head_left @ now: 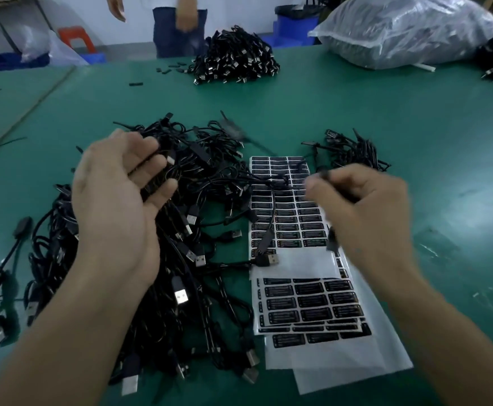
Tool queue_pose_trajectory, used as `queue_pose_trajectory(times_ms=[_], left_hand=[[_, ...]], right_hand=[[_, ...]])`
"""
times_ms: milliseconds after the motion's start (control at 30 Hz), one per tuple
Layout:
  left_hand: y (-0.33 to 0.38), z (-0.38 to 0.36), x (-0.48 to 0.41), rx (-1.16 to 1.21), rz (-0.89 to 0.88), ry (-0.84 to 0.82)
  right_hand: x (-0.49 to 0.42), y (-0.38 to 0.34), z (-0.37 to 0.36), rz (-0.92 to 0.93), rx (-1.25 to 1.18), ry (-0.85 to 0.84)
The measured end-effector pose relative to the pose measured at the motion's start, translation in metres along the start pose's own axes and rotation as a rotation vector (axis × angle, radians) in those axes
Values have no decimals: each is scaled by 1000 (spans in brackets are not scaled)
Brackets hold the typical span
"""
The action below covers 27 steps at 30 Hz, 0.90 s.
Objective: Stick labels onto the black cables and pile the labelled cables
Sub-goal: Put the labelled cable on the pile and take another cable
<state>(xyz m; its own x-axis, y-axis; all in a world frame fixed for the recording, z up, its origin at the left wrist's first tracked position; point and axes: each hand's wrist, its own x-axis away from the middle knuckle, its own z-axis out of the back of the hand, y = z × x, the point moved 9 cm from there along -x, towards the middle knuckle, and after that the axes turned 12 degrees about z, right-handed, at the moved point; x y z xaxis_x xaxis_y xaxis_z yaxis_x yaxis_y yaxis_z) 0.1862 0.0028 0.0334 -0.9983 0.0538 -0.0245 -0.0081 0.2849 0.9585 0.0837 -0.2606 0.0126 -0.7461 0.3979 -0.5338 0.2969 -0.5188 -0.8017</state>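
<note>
Head view, looking down on a green-matted bench (pixel 415 118).

Left hand (pixel 113 206) turned palm inward, fingers nearly straight and loosely spread, set against the far-left part of the big tangle of loose black USB cables (pixel 198 259). No clear grip on any of them. Cannot tell whether it touches the top strands.

Right hand (pixel 359 206) blurred, fingers curled, thumb and fingertips pinched on a thin dark strand (pixel 324 174). Probably one black cable, but too smeared to confirm. Strand's long axis slanting from the fingertips back across the palm.

Between the two hands, a white backing sheet of small black rectangular labels (pixel 286 206), long side running away from the person, a few cable ends lying over its left edge. Nearer the body, more partly used white label sheets (pixel 309 306), overlapping.

Deciding relation: small heap of black cables (pixel 353 153) just beyond the right hand, ahead and barely to its left, off the far right corner of the label sheet. Judged to be the labelled pile. Right hand plainly the nearer one, left hand well apart from it across the sheet. Short forward reach enough for a drop there.

Unlabelled stock all on the left side, under and around the left hand. Judged well short of done, given the size of that tangle.
</note>
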Motion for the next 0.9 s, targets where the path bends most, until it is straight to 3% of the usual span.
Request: queue_pose_trajectory(times_ms=[200, 533, 667, 767, 900], left_hand=[[-6, -4, 15, 13, 22, 94], [-5, -10, 17, -11, 34, 94], [-6, -10, 17, -16, 51, 105], [-7, -12, 18, -29, 61, 98], [-7, -15, 20, -87, 48, 92]], right_hand=[[-61, 31, 56, -109, 400, 168], [-88, 73, 57, -396, 484, 92], [-85, 63, 52, -265, 655, 45], [-75, 31, 40, -28, 784, 54], [-51, -3, -2, 205, 651, -54]])
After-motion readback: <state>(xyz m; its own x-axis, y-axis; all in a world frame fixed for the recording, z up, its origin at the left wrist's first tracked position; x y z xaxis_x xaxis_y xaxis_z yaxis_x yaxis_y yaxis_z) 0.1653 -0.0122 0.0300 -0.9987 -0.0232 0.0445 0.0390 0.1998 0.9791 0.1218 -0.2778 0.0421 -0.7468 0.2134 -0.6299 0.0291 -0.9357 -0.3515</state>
